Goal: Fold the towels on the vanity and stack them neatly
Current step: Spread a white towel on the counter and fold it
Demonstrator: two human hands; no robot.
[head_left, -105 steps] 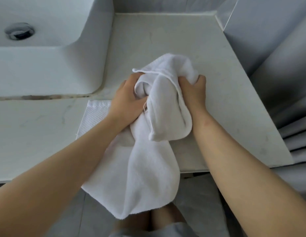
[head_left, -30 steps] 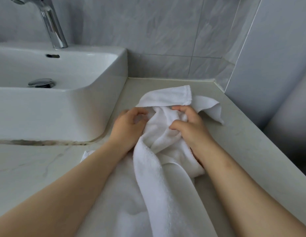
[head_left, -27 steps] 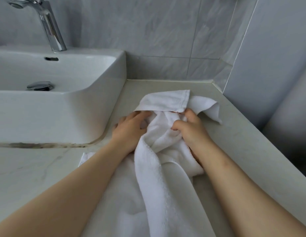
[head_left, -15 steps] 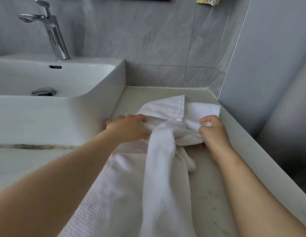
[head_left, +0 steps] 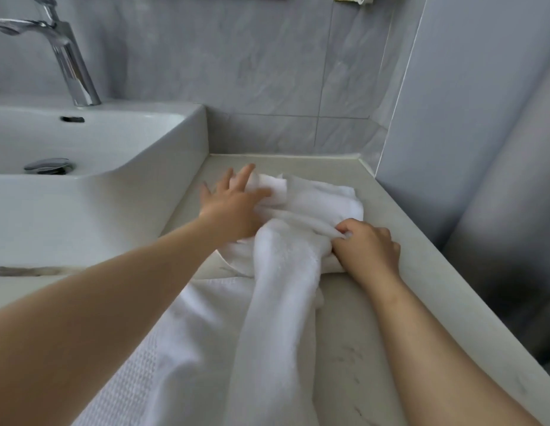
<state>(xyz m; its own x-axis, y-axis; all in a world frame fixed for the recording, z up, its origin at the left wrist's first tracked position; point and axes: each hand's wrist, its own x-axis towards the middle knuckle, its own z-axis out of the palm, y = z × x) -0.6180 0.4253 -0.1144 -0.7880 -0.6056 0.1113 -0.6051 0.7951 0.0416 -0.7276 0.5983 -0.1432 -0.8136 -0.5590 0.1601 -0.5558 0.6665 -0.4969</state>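
Note:
A white terry towel [head_left: 286, 290] lies bunched on the pale stone vanity [head_left: 375, 318], its far end spread toward the back wall and a long fold running down toward me. My left hand [head_left: 233, 201] lies flat with fingers spread on the towel's far left corner. My right hand [head_left: 367, 247] pinches a gathered fold at the towel's right side. Under it, near me, lies a second white towel with a waffle-weave band [head_left: 135, 373], partly hidden by my left forearm.
A white basin [head_left: 92, 195] stands close on the left with a chrome tap [head_left: 68, 56] and drain plug [head_left: 48, 166]. Grey tiled wall runs behind the vanity; a grey wall panel [head_left: 482, 118] borders its right edge.
My left hand has let go of the towel and opened flat, reaching farther back. The far end now lies flatter on the vanity. My right hand shifted slightly nearer, still pinching.

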